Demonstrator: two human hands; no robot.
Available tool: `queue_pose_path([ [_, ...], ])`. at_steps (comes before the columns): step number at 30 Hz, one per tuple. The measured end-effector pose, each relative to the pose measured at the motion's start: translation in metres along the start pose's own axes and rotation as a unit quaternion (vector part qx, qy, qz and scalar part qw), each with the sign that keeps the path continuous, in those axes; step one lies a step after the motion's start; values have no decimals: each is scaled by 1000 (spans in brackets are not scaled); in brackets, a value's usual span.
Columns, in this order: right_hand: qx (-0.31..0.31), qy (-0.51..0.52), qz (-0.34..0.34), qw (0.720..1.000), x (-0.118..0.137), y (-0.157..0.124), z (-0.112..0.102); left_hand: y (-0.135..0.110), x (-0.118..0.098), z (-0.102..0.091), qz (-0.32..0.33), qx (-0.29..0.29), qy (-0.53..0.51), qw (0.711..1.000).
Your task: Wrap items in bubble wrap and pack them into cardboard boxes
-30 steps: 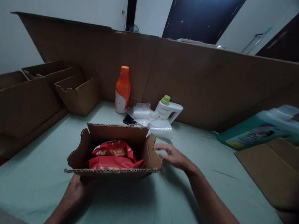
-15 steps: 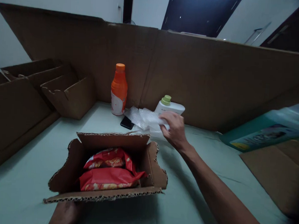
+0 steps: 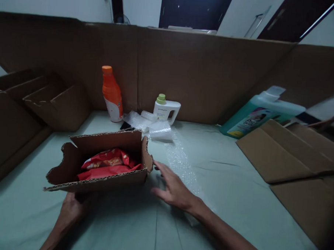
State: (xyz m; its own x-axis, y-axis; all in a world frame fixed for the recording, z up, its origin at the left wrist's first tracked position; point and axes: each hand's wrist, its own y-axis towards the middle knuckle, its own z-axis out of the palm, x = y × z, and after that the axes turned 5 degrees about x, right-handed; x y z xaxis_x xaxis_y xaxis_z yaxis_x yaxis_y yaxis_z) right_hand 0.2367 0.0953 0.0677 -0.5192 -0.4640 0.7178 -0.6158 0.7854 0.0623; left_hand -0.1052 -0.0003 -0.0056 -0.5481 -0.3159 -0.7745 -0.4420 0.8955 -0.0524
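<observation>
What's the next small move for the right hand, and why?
Probably close the right hand on the cardboard box's right end to steady it. Its fingertips are at that flap, thumb apart; the left hand is at the near left underside, and red packets sit inside.

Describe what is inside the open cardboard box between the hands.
Red printed packaging lies inside the box. The near wall hides its lower part; the box's floor is hidden.

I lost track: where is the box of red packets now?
In the head view, the box is left of centre, in front of the orange bottle, with the left hand below its near side and the right hand close by its right end.
</observation>
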Motion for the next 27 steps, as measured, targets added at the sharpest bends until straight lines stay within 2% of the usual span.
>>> queue_pose_path([
  [3,-18,68,9,997,4,32,22,4,-14,3,-7,15,-28,999],
  [6,-67,77,66,993,-10,47,19,21,-33,16,32,65,-70,995],
  [11,-109,9,148,983,-47,69,-23,71,-81,62,130,115,-128,977],
  [14,-122,-16,160,979,-59,64,-53,96,-110,90,166,117,-159,966],
  [17,-78,-59,137,986,-58,21,-75,104,-120,105,163,111,-184,963],
  [19,16,-120,100,988,-54,-26,-80,97,-113,105,138,115,-206,962],
  [21,115,-180,74,974,-51,-78,-76,79,-98,98,99,114,-213,965],
  [22,143,-203,73,966,-50,-101,-72,67,-88,92,84,111,-206,969],
  [24,148,-240,85,956,-49,-135,-58,38,-70,79,84,113,-177,974],
  [27,68,-273,121,952,-42,-147,-31,-6,-55,59,120,128,-120,977],
])
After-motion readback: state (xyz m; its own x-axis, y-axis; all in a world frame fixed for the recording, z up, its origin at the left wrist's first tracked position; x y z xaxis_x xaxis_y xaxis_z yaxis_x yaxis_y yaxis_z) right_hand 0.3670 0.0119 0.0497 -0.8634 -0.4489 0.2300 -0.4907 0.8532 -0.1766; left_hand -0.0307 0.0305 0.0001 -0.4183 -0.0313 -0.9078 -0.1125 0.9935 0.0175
